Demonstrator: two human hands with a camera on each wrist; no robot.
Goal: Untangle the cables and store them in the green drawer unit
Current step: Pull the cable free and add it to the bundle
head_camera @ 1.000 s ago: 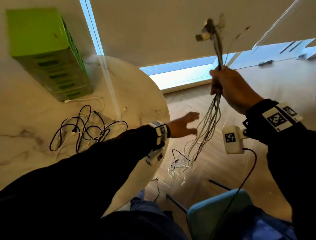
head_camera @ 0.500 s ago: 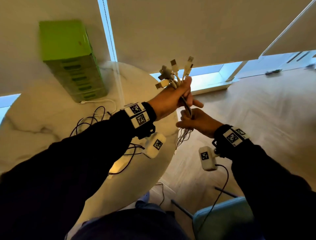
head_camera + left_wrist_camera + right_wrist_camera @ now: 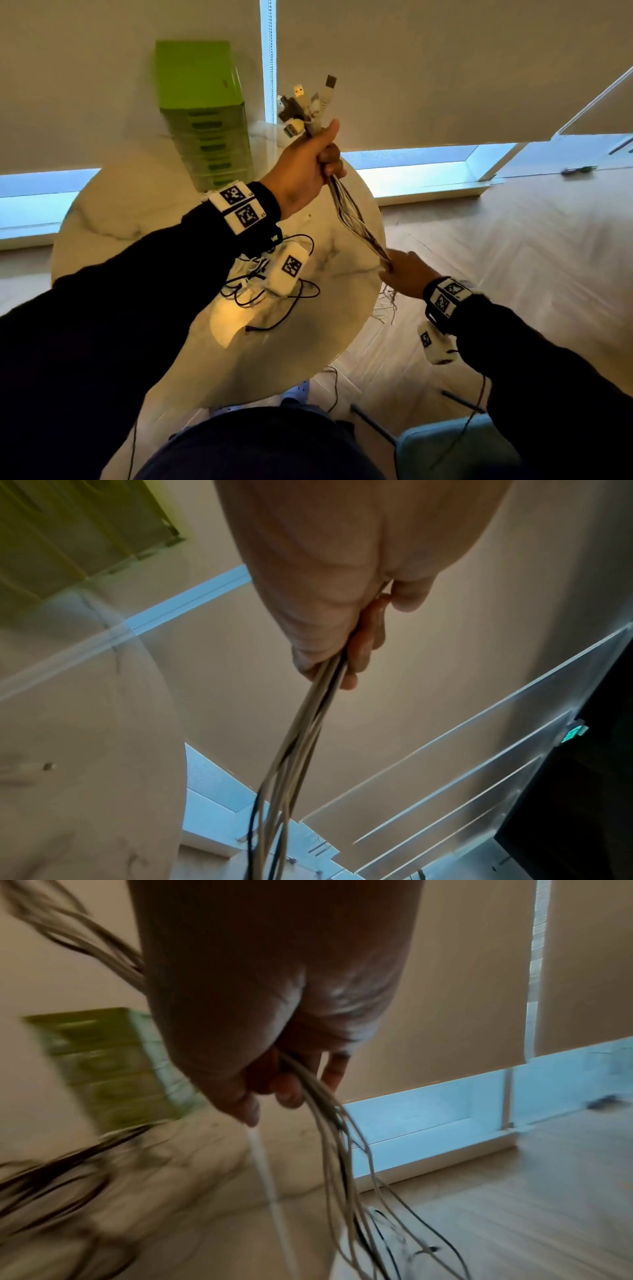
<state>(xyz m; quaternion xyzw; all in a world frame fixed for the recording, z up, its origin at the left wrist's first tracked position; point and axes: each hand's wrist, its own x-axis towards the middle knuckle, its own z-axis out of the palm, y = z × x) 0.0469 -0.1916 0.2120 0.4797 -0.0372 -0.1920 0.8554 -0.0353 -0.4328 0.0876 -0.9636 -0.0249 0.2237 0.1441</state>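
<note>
Since half a second ago the right hand has slid down the cable bundle, away from the left hand, drawing the strands taut between them. Round and marble-topped, the table carries the green drawer unit at its far edge and a loose tangle of dark and white cables nearer the person. Held above the table, the bundle is gripped by the left fist just under the USB plugs – the right fingers curl around its lower stretch, loose ends hanging toward the floor.
</note>
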